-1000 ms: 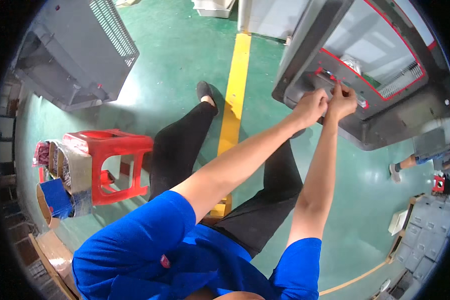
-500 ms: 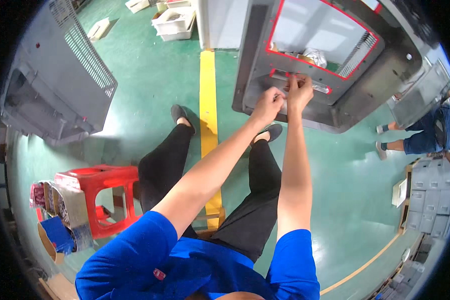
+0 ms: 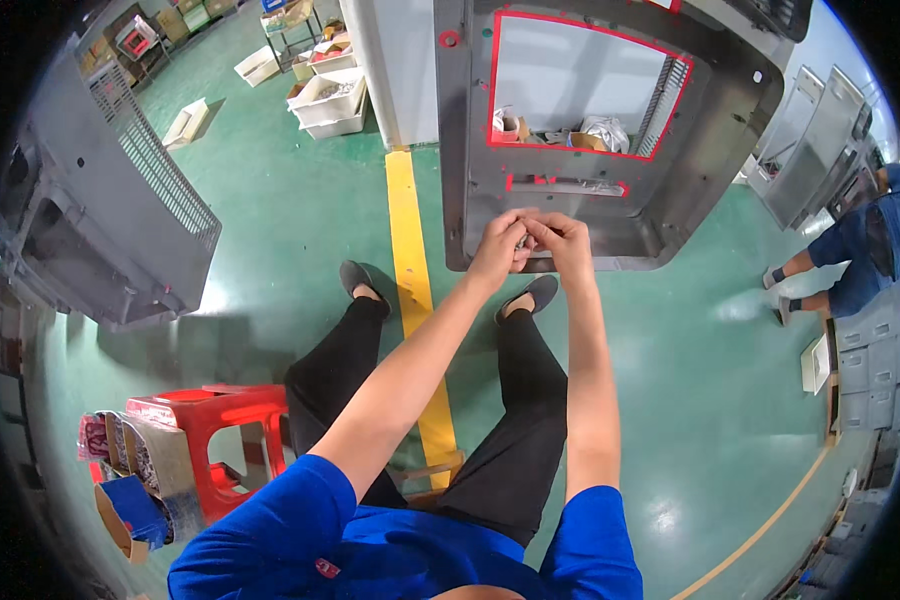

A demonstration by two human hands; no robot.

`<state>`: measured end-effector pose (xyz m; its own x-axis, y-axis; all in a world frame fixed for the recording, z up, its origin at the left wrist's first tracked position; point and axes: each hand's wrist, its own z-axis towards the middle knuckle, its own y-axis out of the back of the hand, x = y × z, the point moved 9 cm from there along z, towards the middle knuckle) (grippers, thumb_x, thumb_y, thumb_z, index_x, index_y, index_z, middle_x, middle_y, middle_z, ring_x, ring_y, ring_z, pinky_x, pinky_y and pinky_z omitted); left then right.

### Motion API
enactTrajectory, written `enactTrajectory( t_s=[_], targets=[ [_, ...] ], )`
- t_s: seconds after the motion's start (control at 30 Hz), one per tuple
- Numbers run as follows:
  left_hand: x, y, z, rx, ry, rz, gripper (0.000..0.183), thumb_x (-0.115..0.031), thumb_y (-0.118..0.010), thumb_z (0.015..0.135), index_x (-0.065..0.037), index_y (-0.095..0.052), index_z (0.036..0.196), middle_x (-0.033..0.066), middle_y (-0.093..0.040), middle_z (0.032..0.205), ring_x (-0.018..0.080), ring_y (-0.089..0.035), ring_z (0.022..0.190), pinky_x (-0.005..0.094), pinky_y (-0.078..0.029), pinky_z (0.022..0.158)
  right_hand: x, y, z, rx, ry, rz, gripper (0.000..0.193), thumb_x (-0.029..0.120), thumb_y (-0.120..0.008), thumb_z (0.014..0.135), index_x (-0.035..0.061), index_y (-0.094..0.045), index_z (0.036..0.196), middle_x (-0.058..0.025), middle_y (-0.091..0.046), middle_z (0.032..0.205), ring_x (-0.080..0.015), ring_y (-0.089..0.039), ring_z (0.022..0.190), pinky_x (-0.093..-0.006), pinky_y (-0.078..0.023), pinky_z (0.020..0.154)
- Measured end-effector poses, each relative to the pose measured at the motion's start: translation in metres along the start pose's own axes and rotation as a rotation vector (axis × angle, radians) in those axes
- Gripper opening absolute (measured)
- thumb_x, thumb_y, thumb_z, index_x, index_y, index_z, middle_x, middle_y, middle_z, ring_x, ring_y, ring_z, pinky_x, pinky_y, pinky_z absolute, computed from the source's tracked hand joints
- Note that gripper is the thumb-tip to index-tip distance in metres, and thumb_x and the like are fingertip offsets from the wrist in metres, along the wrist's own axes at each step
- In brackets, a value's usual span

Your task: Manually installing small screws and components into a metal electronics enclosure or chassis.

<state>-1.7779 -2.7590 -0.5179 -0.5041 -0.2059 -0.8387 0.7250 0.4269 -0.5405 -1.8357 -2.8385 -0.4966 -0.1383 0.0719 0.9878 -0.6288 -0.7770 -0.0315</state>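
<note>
My left hand (image 3: 497,250) and my right hand (image 3: 564,243) meet in front of the lower edge of a big dark grey moulded housing (image 3: 470,190). Curled fingers close my left hand around something small that I cannot make out. The right thumb and fingertips pinch at the same spot, touching the left hand; what lies between them is hidden. Just above the hands, the housing has a narrow slot (image 3: 570,187) with red edging and a shiny clear strip along it. Higher up is a large window opening (image 3: 580,75) outlined in red.
A second grey housing with a vented grille (image 3: 120,210) stands at the left. Beside my left leg are a red plastic stool (image 3: 205,410) and open boxes (image 3: 135,515). White bins (image 3: 332,100) sit on the floor ahead. Another person (image 3: 855,245) stands at the right, near stacked grey parts (image 3: 865,355).
Both hands have come away from the slot, down and toward me, and now meet. The right hand has left the slot's edge. The view has shifted, so the housing appears further left.
</note>
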Motion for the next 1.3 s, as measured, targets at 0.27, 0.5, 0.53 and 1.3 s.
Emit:
enactTrajectory(
  t_s=[0.27,0.5,0.53,1.3],
  targets=[
    [0.01,-0.018,-0.008,0.018,0.017,0.043,0.034,-0.016,-0.041,0.094,-0.001,-0.045,0.125,0.0,-0.045,0.072,0.0026,-0.032,0.051,0.0177,-0.023,0.042,0.032,0.139,0.033,-0.696,0.269,0.205,0.011,0.005,-0.065,0.078,-0.0052,-0.065,0.081,-0.0041,-0.059,0.066,-0.0095,-0.051,0.055,-0.023,-0.039,0.051],
    [0.014,-0.029,-0.009,0.024,0.015,0.135,0.034,-0.018,-0.04,0.096,-0.002,-0.045,0.126,0.0,-0.045,0.073,0.0026,-0.031,0.05,0.0184,-0.022,0.043,0.038,0.211,0.074,-1.082,0.374,0.535,0.009,-0.007,-0.066,0.073,-0.0086,-0.061,0.081,-0.0121,-0.063,0.075,-0.0152,-0.058,0.06,-0.0243,-0.05,0.054],
    [0.014,-0.029,-0.009,0.022,0.014,0.148,0.034,-0.018,-0.04,0.096,-0.002,-0.044,0.126,-0.0002,-0.045,0.073,0.0026,-0.031,0.05,0.0185,-0.022,0.043,0.04,0.214,0.077,-1.095,0.415,0.547,0.01,-0.007,-0.067,0.073,-0.0088,-0.062,0.082,-0.0126,-0.063,0.076,-0.0161,-0.059,0.061,-0.0244,-0.051,0.055],
    [0.009,-0.029,-0.016,0.041,0.049,0.15,0.019,-0.018,-0.043,0.096,-0.004,-0.052,0.103,-0.0016,-0.046,0.071,0.001,-0.031,0.05,0.0173,-0.022,0.043,0.06,0.199,0.092,-1.174,0.513,0.418,0.008,0.001,-0.068,0.076,-0.0051,-0.064,0.08,-0.0129,-0.066,0.077,-0.0148,-0.063,0.065,-0.0212,-0.049,0.055]
  ],
)
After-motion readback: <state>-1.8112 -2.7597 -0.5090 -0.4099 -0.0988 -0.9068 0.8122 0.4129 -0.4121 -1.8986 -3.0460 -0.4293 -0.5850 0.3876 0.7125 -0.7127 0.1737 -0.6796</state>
